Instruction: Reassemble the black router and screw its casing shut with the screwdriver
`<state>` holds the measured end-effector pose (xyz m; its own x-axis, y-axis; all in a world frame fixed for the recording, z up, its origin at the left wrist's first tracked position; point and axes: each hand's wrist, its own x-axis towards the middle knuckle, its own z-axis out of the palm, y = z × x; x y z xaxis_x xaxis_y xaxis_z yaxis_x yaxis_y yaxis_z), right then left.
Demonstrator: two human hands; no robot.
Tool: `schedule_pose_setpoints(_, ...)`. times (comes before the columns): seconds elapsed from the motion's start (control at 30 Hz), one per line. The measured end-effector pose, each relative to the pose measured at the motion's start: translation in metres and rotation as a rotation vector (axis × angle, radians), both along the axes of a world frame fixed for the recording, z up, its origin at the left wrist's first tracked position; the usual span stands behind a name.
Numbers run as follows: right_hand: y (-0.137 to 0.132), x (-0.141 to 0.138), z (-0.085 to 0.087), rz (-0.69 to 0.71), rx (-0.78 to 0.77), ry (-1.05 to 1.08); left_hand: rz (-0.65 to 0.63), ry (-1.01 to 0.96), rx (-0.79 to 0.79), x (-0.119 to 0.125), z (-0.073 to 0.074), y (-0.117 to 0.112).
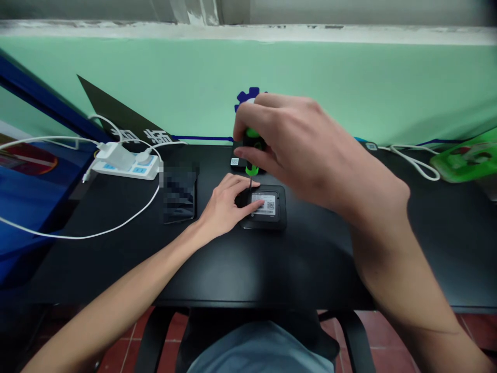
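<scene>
Black square device (267, 221) with QR label, lying on the black surface (272, 269). Left hand (227, 204) is pressing on the device, its grip spread flat, not clamping. Right hand (298, 150) is hovering above the device, its grip clamped on a green-and-black screwdriver (252, 155), the tip meeting the device beside the label. Pixelated phone (178, 191) is lying just left of the device; white power strip (124, 167) is sitting well left of it.
</scene>
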<state>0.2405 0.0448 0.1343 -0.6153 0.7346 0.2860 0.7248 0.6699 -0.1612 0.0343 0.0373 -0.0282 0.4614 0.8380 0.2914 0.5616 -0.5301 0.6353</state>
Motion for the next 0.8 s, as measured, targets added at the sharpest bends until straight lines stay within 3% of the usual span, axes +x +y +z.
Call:
schedule_pose_setpoints(0.2,0.000,0.004,0.002,0.034,-0.049,0.047,0.001,0.002,0.016,0.001,0.001,-0.001)
schedule_pose_setpoints(0.47,-0.017,0.014,0.019,0.128,-0.114,0.116,0.020,0.026,0.023,-0.002,-0.001,-0.002)
schedule_pose_setpoints(0.6,-0.015,0.011,0.017,0.150,-0.109,0.087,0.026,0.027,0.014,-0.003,-0.003,-0.002)
schedule_pose_setpoints(0.8,-0.011,0.009,0.013,0.057,-0.061,0.027,0.003,0.015,0.022,-0.002,-0.002,-0.002)
